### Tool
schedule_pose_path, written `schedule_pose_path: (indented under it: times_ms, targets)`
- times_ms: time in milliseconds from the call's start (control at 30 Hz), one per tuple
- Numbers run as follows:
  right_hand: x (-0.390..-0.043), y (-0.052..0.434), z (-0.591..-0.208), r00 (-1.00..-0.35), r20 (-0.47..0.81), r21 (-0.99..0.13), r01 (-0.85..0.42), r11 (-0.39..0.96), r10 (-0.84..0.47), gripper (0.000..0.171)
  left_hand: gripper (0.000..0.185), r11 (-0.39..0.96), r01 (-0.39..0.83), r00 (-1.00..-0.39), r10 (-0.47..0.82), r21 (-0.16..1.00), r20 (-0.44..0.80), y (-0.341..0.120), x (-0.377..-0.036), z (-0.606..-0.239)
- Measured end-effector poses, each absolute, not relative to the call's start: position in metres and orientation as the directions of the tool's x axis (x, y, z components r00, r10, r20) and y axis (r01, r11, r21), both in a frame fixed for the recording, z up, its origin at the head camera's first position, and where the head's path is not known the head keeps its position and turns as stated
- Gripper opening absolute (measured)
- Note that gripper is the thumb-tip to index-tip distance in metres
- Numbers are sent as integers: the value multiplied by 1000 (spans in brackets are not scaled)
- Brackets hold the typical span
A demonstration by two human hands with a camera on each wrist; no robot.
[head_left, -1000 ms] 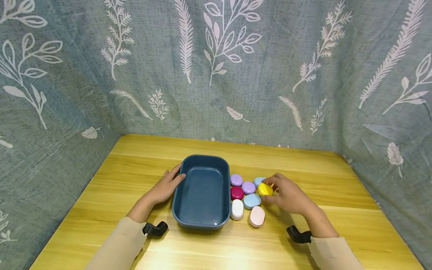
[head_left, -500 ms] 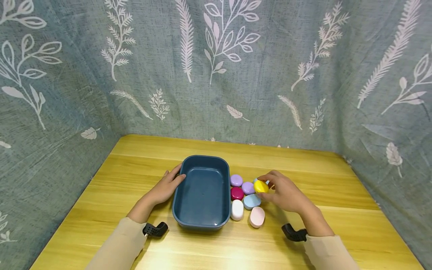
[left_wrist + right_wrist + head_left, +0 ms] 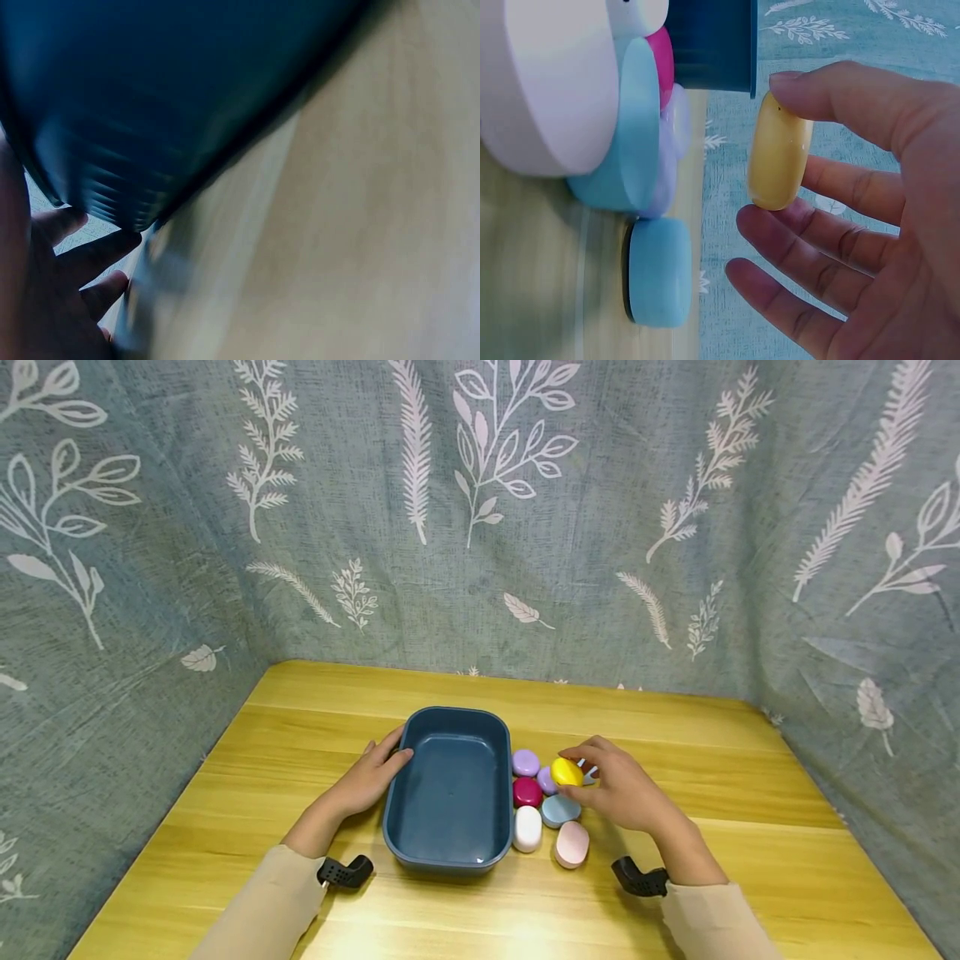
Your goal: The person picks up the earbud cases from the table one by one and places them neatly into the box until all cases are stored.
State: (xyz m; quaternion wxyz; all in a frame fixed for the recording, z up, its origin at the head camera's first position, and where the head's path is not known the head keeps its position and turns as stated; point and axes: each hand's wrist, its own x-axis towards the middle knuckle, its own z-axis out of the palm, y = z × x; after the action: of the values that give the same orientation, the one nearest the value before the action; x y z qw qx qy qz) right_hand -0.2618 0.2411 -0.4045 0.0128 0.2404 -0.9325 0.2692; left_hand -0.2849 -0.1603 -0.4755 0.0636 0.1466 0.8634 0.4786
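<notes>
My right hand [image 3: 622, 787] pinches a glossy yellow rounded block [image 3: 566, 772] between thumb and fingertips. The right wrist view shows this block [image 3: 780, 161] on edge, raised off the table, with the lower fingers loosely bent below it. Beneath and beside it lie two purple discs [image 3: 526, 763], a crimson disc [image 3: 527, 792], a light-blue oval block [image 3: 561, 811], a white one [image 3: 527, 828] and a pale pink one [image 3: 572, 845]. Another blue block [image 3: 660, 274] is mostly behind my right hand in the head view. My left hand [image 3: 365, 781] holds the dark blue bin [image 3: 450, 793] by its left wall, thumb over the rim, fingers outside.
The bin stands on a wooden table [image 3: 337, 693], its right wall close against the nearest blocks. A grey-green leaf-patterned cloth [image 3: 375, 510] hangs behind the table and at both sides. Black wrist cameras [image 3: 639, 877] sit at the cuffs.
My right hand has lifted the yellow block and carried it left, from beside the blue blocks to over the purple disc. The left hand and the bin have stayed in place.
</notes>
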Motion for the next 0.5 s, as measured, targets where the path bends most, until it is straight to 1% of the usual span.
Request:
schedule_pose_path:
  times_ms: [233,500]
  targets:
    - [-263,231,-404,-887,141,-524,-443,727,-439,49,61,503,194,-949,313,842,32,-161,-287,-476]
    - [-266,221,-402,-871,163,-535,-472,700,-463,47,60,511,204,-948,317,835,38,-162,-291,-475]
